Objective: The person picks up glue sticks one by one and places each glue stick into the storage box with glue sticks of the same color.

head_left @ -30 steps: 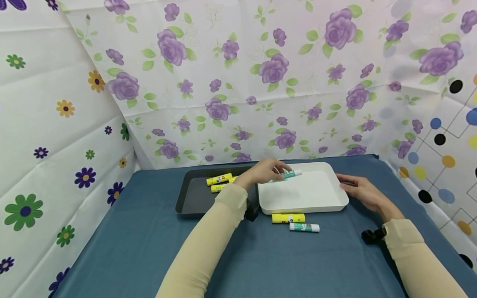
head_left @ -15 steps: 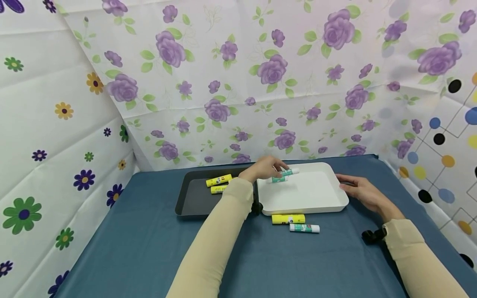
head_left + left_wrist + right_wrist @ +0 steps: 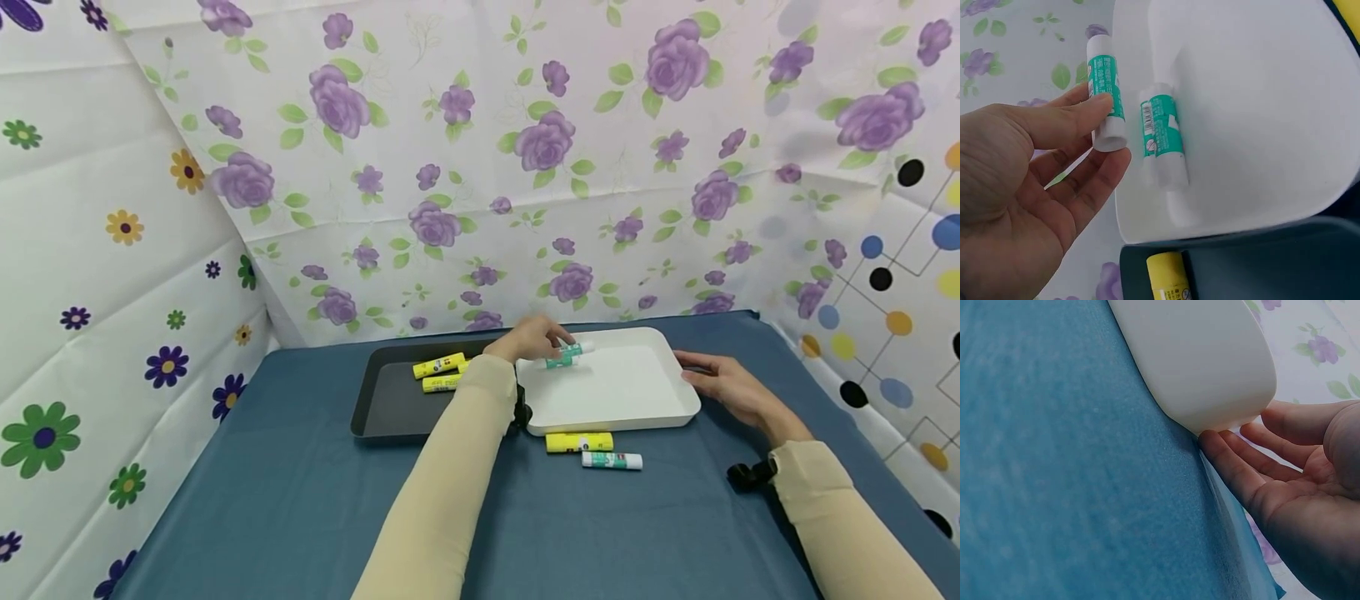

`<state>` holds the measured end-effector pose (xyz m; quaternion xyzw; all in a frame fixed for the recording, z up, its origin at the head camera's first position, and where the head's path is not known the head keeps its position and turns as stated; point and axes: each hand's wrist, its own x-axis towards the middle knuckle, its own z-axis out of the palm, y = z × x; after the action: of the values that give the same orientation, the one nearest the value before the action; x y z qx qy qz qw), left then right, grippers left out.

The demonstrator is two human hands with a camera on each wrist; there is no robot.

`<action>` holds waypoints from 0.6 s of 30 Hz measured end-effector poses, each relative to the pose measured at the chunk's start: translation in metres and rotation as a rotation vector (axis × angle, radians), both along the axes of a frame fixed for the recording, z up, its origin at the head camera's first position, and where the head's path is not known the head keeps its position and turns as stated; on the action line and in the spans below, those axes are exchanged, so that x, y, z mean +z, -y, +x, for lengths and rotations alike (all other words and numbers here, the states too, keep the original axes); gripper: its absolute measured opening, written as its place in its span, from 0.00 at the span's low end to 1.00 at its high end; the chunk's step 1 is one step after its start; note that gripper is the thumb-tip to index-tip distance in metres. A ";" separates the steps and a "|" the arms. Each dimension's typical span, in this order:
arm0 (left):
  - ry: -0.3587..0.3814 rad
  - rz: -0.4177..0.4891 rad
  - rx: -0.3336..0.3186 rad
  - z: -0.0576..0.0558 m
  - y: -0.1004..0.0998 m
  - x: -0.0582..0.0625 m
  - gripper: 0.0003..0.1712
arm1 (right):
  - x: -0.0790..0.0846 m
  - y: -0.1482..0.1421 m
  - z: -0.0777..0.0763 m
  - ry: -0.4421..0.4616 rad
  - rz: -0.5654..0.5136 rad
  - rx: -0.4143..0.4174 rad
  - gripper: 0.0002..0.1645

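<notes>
My left hand [image 3: 531, 338] pinches a green-and-white glue stick [image 3: 1105, 87] between thumb and fingers at the left end of the white tray [image 3: 618, 383]. Two more green-and-white glue sticks [image 3: 1167, 140] lie side by side in that tray, in the left wrist view. At the tray's right end, my right hand [image 3: 731, 387] touches the outer wall with its thumb and extended fingers [image 3: 1235, 465]. Several yellow glue sticks [image 3: 438, 364] lie in the dark grey tray [image 3: 390, 408], partly hidden by my left sleeve.
In front of the white tray, a yellow glue stick [image 3: 579, 442] and a green-and-white glue stick [image 3: 612, 461] lie on the blue tablecloth [image 3: 585, 533]. The two trays stand side by side near the back edge, before a flowered curtain [image 3: 450, 167].
My left forearm has swung to the right while the hand keeps its glue stick over the white tray. A glue stick lying beneath it has come into view. My right hand stays put.
</notes>
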<state>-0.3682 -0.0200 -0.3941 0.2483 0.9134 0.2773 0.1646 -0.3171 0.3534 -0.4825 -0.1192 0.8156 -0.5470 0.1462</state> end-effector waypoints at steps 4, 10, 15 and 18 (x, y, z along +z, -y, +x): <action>-0.007 -0.020 -0.003 0.001 -0.005 -0.003 0.19 | -0.001 0.000 0.000 -0.005 -0.004 -0.001 0.43; -0.009 -0.075 0.006 0.002 -0.008 -0.005 0.20 | -0.001 0.000 0.001 -0.010 -0.001 0.000 0.44; -0.011 -0.114 0.031 0.002 -0.010 -0.005 0.20 | -0.002 -0.001 0.000 -0.008 -0.004 -0.001 0.44; -0.013 -0.126 0.027 0.003 -0.011 -0.007 0.20 | -0.002 -0.001 0.000 -0.007 -0.008 0.001 0.44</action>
<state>-0.3651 -0.0094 -0.4007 0.2266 0.9335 0.2197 0.1702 -0.3176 0.3544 -0.4847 -0.1221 0.8138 -0.5500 0.1428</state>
